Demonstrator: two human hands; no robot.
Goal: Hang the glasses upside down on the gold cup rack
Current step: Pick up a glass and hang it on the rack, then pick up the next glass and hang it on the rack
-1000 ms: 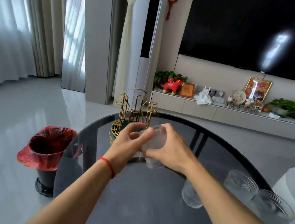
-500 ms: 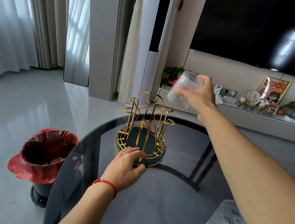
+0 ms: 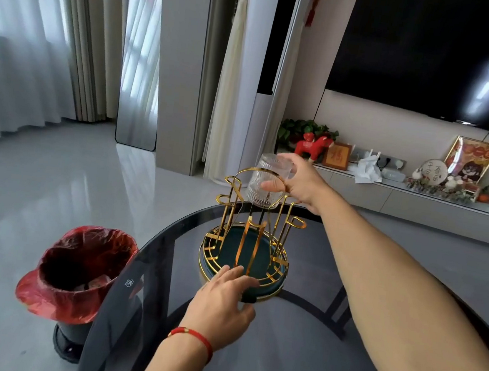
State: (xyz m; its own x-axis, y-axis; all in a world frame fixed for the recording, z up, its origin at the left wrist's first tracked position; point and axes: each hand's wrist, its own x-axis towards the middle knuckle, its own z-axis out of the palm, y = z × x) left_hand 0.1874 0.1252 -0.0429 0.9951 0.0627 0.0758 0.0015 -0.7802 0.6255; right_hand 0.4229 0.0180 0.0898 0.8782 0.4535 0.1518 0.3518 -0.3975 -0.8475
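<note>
The gold cup rack point(image 3: 247, 241) stands on a round green base at the far side of the dark glass table point(image 3: 292, 360). Its upright gold prongs are bare. My right hand point(image 3: 302, 183) grips a clear ribbed glass point(image 3: 268, 182) upside down, mouth downward, just above a rear prong behind the rack's arched handle. My left hand point(image 3: 222, 303), with a red string bracelet at the wrist, rests fingers spread on the near rim of the rack's base.
A bin lined with a red bag point(image 3: 78, 273) stands on the floor left of the table. Behind are a low TV cabinet point(image 3: 404, 199) with ornaments and plants, a large dark screen, and curtains at left.
My right hand has lowered the glass and turned it mouth-down over the rack. My left hand let go of the glass a second ago and now rests on the rack's base.
</note>
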